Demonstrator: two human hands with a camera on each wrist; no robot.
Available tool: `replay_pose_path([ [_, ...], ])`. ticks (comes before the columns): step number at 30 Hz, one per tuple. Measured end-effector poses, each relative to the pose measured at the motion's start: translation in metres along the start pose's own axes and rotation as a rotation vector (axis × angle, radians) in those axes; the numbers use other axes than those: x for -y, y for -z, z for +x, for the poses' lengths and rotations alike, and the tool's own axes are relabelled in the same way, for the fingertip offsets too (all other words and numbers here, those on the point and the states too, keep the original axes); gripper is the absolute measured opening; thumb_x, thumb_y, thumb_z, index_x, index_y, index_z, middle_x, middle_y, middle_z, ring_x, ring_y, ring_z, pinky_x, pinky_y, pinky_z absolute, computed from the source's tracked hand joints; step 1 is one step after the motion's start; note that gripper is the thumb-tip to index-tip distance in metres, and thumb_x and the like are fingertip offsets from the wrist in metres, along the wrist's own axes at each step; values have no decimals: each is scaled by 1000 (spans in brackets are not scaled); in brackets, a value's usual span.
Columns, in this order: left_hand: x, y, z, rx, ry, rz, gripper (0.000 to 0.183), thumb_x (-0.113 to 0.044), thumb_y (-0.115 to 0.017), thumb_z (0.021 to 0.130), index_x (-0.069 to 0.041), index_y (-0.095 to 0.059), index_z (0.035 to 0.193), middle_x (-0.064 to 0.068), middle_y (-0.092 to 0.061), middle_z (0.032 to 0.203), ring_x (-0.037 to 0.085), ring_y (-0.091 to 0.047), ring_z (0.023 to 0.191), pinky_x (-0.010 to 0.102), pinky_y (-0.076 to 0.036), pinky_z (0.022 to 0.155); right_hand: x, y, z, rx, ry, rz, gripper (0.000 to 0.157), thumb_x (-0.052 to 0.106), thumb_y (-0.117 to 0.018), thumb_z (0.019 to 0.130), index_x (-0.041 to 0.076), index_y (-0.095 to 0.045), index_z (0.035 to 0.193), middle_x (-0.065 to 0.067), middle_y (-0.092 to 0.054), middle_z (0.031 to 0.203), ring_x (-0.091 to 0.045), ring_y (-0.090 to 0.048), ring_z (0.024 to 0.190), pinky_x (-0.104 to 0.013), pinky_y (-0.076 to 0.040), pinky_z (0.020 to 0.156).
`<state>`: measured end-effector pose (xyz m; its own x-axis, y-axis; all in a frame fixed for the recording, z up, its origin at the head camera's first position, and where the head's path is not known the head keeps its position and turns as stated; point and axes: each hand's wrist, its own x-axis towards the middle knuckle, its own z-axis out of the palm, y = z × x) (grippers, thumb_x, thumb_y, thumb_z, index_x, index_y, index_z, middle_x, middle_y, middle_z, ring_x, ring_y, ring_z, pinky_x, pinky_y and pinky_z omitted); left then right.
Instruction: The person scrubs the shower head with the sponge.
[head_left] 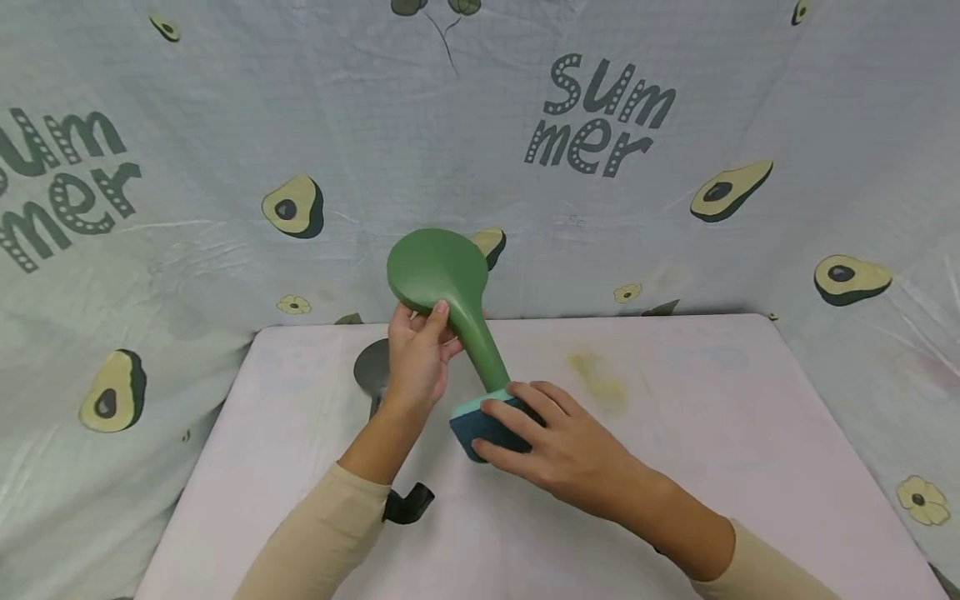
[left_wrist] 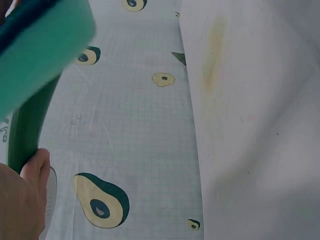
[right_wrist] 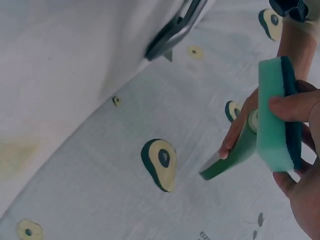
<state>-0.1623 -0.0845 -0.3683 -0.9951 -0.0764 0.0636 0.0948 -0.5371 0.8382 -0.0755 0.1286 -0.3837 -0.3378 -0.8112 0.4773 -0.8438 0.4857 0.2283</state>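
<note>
A green shower head (head_left: 438, 267) with a round head and a long handle is held up above the table, tilted, handle end down to the right. My left hand (head_left: 420, 358) grips it at the neck, thumb on the near side. My right hand (head_left: 551, 433) holds a sponge (head_left: 491, 429), light teal on one face and dark blue on the other. In the head view the sponge is at the handle's lower end and covers it; whether they touch is unclear. The right wrist view shows fingers and thumb around the sponge (right_wrist: 272, 115).
A dark grey round-headed thing (head_left: 371, 367) lies on the white-covered table (head_left: 675, 433), partly behind the left forearm. A black bent piece (head_left: 408, 504) shows past the sleeve; whether they join is hidden. A printed cloth (head_left: 480, 150) hangs behind. The table cover has a yellowish stain (head_left: 597, 377).
</note>
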Motion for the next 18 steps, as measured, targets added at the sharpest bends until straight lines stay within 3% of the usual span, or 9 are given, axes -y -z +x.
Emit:
replay_pose_path([
  [2,-1,1,0,7,24,-3,38,-4,-46,109,-3,-40,147,26,-58,136,22,-78,92,41,-64,79,-2,1,-1,0,-35,83,63,15,-90,80,33,-63,135,-10,-53,145,-34,-54,128,-47,-53,102],
  [5,-5,3,1,16,80,-28,41,-6,-44,110,-1,-36,150,28,-54,142,23,-78,90,40,-64,80,-11,1,-10,6,-155,304,68,8,-87,81,29,-58,139,-13,-46,150,-33,-51,132,-46,-56,102],
  [10,-10,7,3,40,166,-92,40,-8,-43,111,2,-37,149,25,-53,143,27,-78,87,38,-64,81,-22,-8,-28,34,-321,628,65,20,-74,97,14,-35,149,-16,-31,157,-33,-46,137,-45,-57,101],
  [13,-11,7,3,42,196,-128,42,-10,-42,111,1,-36,151,22,-53,143,29,-78,91,38,-64,84,-20,-14,-35,27,-371,812,71,19,-71,99,7,-24,151,-17,-28,157,-33,-43,140,-50,-54,104],
  [16,-10,6,3,29,208,-160,42,-12,-43,111,1,-36,151,20,-53,143,30,-77,96,38,-63,87,-17,-16,-37,-1,-398,913,76,14,-72,98,5,-20,153,-17,-27,158,-30,-42,142,-49,-53,105],
  [18,-10,4,3,22,207,-172,42,-12,-43,111,0,-37,151,20,-53,143,31,-77,97,38,-63,88,-17,-15,-35,-27,-391,886,73,19,-69,100,5,-21,153,-17,-27,158,-30,-41,143,-48,-53,106],
])
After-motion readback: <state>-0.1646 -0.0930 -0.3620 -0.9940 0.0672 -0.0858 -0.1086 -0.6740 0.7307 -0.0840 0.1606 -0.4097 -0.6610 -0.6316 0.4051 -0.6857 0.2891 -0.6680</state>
